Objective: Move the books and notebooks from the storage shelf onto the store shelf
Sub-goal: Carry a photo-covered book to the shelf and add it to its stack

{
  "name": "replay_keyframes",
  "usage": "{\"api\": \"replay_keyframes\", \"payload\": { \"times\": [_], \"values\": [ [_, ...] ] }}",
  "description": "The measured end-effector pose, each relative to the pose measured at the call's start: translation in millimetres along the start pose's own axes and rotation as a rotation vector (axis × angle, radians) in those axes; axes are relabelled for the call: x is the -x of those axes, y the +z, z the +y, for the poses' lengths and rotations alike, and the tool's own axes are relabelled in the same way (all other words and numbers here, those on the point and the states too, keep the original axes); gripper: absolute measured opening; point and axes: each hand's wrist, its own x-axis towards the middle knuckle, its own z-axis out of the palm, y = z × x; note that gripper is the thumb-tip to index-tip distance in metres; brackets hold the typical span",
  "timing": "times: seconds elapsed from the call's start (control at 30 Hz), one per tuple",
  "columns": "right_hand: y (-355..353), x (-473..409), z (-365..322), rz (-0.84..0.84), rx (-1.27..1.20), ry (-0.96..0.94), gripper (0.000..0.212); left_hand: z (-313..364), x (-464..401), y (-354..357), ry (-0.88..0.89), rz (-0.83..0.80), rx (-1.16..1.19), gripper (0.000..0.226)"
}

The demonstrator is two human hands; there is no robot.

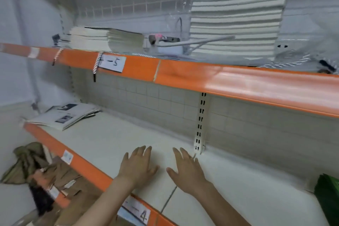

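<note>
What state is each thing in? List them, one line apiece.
Left hand: open, fingers spread over the lower shelf, holding nothing.
Right hand: open, fingers spread, holding nothing.
Tall stack of books: on the upper shelf, leaning.
Low book stack: lying flat on the upper shelf.
Notebooks: lying flat at the lower shelf's far left end.

A tall stack of white books (236, 14) stood on the upper orange-edged shelf (238, 80), at right. A lower, uneven pile of pale notebooks (104, 39) lay flat at its left. Thin booklets (64, 116) lay fanned on the lower shelf (102, 139), far left.
</note>
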Motion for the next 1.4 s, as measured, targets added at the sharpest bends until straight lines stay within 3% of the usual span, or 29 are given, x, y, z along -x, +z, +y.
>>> {"api": "replay_keyframes", "payload": {
  "times": [0.27, 0.5, 0.9, 1.4],
  "values": [
    [47.9, -95.8, -139.6, -0.043, -0.041, -0.175, 0.068, -155.5, -11.8, -22.0, -0.162, 0.034, -0.017, 0.073],
    [73.3, -131.3, -231.0, -0.058, -0.074, -0.312, 0.066, -244.7, 5.3, -28.7, -0.269, 0.084, 0.014, 0.069],
    [107.6, -190.2, -318.6, -0.099, -0.092, -0.417, 0.062, -344.2, -4.9, -28.1, -0.367, 0.117, 0.062, 0.066],
    [140.0, -364.0, -414.5, -0.012, -0.162, -0.355, 0.057, -493.5, -127.8, -58.4, -0.301, 0.067, 0.028, 0.055]
  ]
}}
